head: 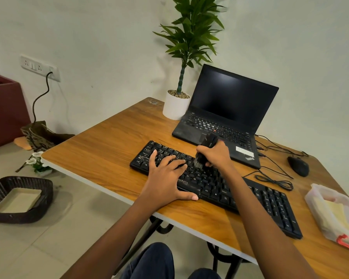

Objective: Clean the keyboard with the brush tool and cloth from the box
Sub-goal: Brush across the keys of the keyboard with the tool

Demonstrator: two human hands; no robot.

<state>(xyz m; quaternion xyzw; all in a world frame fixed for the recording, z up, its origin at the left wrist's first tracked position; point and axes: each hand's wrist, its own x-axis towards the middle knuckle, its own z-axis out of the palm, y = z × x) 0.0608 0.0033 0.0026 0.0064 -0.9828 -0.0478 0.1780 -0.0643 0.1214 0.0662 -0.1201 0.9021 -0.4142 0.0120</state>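
A black keyboard [270, 200] lies diagonally across the wooden table [101, 150]. My left hand [167, 178] rests flat on its left half, fingers spread over the keys and thumb at the front edge. My right hand [217, 155] grips a black brush tool [207, 146] upright, its bristles down on the keys of the upper middle rows. At the table's right edge sits a translucent plastic box [318, 200] with a pale yellow cloth [337, 214] inside.
An open black laptop [230, 109] stands behind the keyboard, beside a potted plant [176, 105]. A black mouse [298, 166] and coiled cable [276, 181] lie to the right. On the floor to the left is a dark woven basket [0, 192].
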